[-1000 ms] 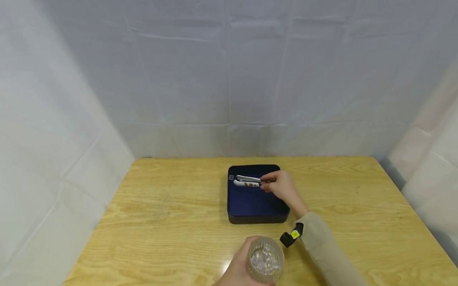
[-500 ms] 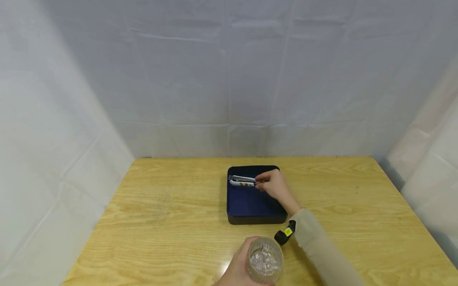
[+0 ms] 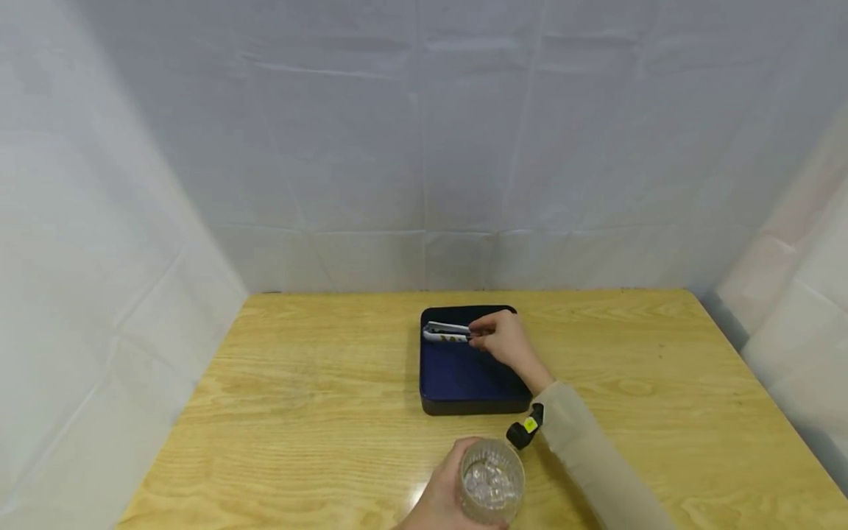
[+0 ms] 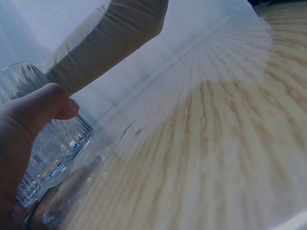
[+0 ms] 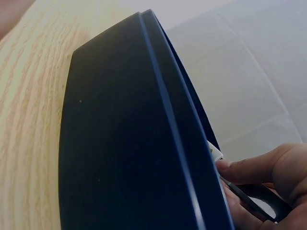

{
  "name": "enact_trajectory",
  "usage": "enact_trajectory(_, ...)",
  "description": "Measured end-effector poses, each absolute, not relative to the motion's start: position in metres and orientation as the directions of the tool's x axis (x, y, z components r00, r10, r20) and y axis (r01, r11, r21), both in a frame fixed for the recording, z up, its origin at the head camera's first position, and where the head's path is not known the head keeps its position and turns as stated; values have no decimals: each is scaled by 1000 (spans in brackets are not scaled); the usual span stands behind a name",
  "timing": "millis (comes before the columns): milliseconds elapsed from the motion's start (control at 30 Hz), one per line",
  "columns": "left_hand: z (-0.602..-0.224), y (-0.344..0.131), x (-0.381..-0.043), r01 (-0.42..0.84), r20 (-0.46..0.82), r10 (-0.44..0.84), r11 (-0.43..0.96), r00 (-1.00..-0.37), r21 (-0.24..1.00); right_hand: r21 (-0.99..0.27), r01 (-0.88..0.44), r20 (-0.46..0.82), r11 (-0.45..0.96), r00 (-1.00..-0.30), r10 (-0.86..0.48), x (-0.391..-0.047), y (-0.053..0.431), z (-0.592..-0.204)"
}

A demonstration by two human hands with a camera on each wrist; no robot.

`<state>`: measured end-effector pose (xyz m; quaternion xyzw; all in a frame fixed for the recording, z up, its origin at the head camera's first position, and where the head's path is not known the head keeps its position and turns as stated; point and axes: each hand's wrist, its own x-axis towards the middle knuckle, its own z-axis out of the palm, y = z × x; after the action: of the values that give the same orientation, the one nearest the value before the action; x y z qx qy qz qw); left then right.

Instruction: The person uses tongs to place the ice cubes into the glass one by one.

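Note:
In the head view my left hand (image 3: 440, 489) grips a ribbed clear drinking glass (image 3: 492, 482) at the front of the table. The left wrist view shows the glass (image 4: 50, 148) at the tabletop, thumb across its side. My right hand (image 3: 506, 342) is over the dark blue square tray (image 3: 473, 375), pinching a slim two-armed white item (image 3: 447, 337) with a brown pattern. Its far end lies near the tray's left wall. In the right wrist view, a black looped part (image 5: 264, 199) shows between the fingers; the tray's outer side hides most of the white part.
The wooden table (image 3: 298, 383) spreads out on both sides of the tray. White sheeting (image 3: 424, 147) hangs behind the table and along its left and right sides. A black wrist camera (image 3: 523, 430) on the right wrist is close to the glass.
My right hand has shifted left and slightly back with the white item, bringing its end near the tray's left wall. My left hand stays on the glass.

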<state>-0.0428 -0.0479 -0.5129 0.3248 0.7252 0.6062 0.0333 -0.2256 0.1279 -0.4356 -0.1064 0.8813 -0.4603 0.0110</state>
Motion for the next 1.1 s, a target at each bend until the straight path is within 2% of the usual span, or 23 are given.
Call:
enact_trajectory(333,-512,-47,-42,426,338,503,68,-795,902,-786,-203,80,584,-970,-228,-225,128,-434)
enact_trajectory(733,-509,-47,-40,352,270,510,69,-817,934,-775,-207,78,598,-969,-234,-219,132,-432)
enact_trajectory(967,-513,-48,-41,423,332,513,69,-792,903,-779,-220,79,588,-963,-256,-218,134,-432)
enact_trajectory(1100,-513,-48,-41,397,309,514,68,-800,915,-755,-256,99,604,-955,-281,-218,135,-431)
